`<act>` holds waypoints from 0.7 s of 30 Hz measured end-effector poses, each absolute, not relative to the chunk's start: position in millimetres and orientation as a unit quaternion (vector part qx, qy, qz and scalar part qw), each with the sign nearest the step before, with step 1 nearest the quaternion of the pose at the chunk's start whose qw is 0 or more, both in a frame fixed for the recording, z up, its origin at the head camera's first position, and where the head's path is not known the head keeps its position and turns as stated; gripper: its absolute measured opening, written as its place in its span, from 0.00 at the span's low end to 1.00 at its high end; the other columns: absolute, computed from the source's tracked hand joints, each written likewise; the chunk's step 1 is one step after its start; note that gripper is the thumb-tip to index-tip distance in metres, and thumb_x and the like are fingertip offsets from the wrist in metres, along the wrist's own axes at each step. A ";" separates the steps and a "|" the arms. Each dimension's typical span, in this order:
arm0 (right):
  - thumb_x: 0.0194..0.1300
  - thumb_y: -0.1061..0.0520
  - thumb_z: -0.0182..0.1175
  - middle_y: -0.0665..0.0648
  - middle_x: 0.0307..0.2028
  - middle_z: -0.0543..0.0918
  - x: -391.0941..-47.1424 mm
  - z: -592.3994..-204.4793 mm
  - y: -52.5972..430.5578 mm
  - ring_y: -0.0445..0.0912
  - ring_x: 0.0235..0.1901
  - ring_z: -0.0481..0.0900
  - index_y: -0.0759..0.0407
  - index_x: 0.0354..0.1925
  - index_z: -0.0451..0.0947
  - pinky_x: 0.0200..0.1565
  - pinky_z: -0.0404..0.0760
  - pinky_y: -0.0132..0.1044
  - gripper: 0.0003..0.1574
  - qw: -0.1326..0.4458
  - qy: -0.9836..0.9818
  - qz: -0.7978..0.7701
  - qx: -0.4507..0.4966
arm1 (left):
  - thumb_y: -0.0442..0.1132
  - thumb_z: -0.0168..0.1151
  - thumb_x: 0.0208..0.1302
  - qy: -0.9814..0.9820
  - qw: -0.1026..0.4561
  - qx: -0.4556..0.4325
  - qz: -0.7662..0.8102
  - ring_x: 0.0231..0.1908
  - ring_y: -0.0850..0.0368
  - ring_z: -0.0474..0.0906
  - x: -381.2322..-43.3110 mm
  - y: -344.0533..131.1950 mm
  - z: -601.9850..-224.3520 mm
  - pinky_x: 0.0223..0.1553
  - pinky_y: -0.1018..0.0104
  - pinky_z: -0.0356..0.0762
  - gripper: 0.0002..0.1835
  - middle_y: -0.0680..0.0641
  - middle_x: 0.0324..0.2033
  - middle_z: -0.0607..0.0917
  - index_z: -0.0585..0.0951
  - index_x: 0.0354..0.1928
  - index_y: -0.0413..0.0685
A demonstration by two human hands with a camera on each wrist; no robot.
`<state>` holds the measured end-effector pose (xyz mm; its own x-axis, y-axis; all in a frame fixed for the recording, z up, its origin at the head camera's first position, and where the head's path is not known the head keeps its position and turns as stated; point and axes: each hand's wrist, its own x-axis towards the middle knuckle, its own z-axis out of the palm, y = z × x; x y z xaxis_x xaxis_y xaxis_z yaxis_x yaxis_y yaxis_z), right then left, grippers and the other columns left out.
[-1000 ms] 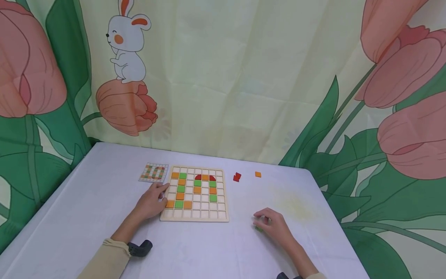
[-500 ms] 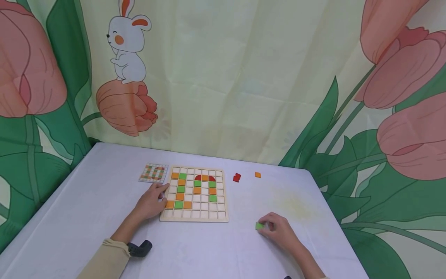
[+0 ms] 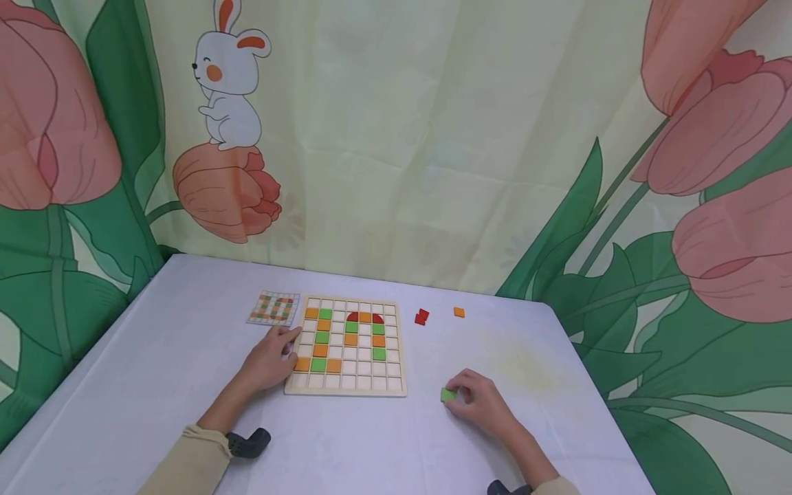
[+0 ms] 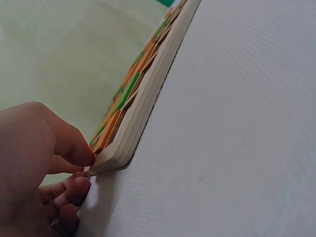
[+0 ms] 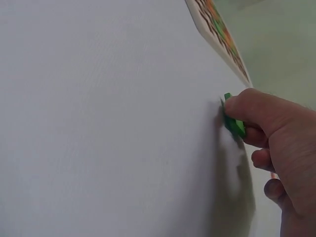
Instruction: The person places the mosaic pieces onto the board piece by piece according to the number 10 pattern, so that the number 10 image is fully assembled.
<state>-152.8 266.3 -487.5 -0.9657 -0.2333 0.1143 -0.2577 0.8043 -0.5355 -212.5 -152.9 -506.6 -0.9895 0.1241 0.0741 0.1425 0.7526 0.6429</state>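
My right hand (image 3: 479,399) pinches a small green square tile (image 3: 447,394) between thumb and fingertips, low over the cloth to the right of the board. The right wrist view shows that tile (image 5: 235,125) tilted, close to its shadow. A wooden grid board (image 3: 346,394) lies flat, with orange, green and red tiles set in some of its squares. My left hand (image 3: 267,359) holds the board's left edge. In the left wrist view, the thumb presses on the board's near corner (image 4: 116,155), while the other fingers curl at its side.
A small printed pattern card (image 3: 274,309) lies behind the left hand, beside the board. Red tiles (image 3: 422,316) and one orange tile (image 3: 459,312) lie to the board's right. A white cloth (image 3: 346,447) covers the table, and a printed curtain (image 3: 396,151) hangs behind it.
My right hand has picked the green tile up from the cloth and moved slightly left with it, towards the board. The left hand and the board have stayed put.
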 end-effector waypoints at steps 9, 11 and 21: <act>0.52 0.54 0.72 0.40 0.33 0.79 -169.4 -486.7 233.0 0.38 0.29 0.73 0.44 0.37 0.84 0.31 0.74 0.26 0.11 0.023 -0.946 0.284 0.152 | 0.35 0.58 0.59 -0.935 0.014 -0.076 -0.346 0.34 0.57 0.66 -212.0 -152.9 -506.9 0.29 0.67 0.63 0.31 0.46 0.39 0.70 0.70 0.67 0.39; 0.53 0.53 0.72 0.40 0.34 0.79 -173.2 -486.8 225.5 0.38 0.29 0.73 0.44 0.37 0.84 0.31 0.74 0.26 0.11 0.021 -0.946 0.282 0.158 | 0.35 0.58 0.59 -0.935 0.013 -0.077 -0.345 0.33 0.57 0.66 -211.9 -152.6 -506.8 0.29 0.67 0.62 0.31 0.46 0.39 0.70 0.70 0.67 0.39; 0.54 0.51 0.71 0.45 0.35 0.82 -193.9 -478.9 184.7 0.38 0.28 0.72 0.50 0.41 0.85 0.30 0.73 0.25 0.14 0.017 -0.938 0.287 0.193 | 0.34 0.58 0.59 -0.935 0.016 -0.078 -0.347 0.34 0.57 0.66 -211.6 -153.1 -506.5 0.29 0.67 0.63 0.31 0.46 0.40 0.70 0.70 0.66 0.39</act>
